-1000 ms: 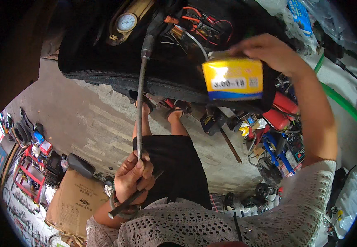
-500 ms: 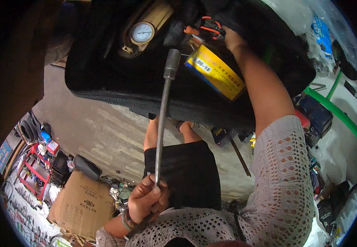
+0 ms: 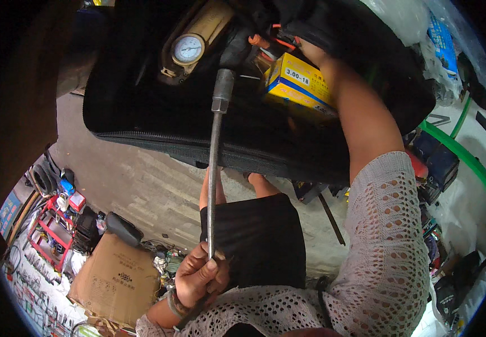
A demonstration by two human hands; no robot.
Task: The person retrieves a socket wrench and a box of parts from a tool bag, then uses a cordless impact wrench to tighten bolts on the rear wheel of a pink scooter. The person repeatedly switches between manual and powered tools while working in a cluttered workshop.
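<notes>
My left hand [image 3: 201, 275] is closed around the lower end of a long metal socket wrench [image 3: 214, 174], its socket end pointing up over the black zippered bag [image 3: 142, 112]. My right hand [image 3: 313, 53] reaches into the bag's far part, beside red-handled pliers [image 3: 285, 44]. Its fingers are lost in the dark there, so their grip does not show. Against the right wrist leans a yellow and blue box [image 3: 299, 81]. Left of it lies an orange-handled tool [image 3: 260, 41]. A tyre pump with a round gauge [image 3: 188, 49] rests farther left in the bag.
On the floor at left are a cardboard box [image 3: 117, 275], a red rack [image 3: 52, 238] and a dark seat-like pad [image 3: 123, 228]. A green strip [image 3: 467, 160] crosses the right side, near clear plastic wrapping [image 3: 400, 19]. A dark bar [image 3: 331, 219] lies below the bag.
My right hand has gone deeper into the bag, and its fingers are now hidden. The yellow box has turned and shows its side. The socket wrench has shifted slightly left in view.
</notes>
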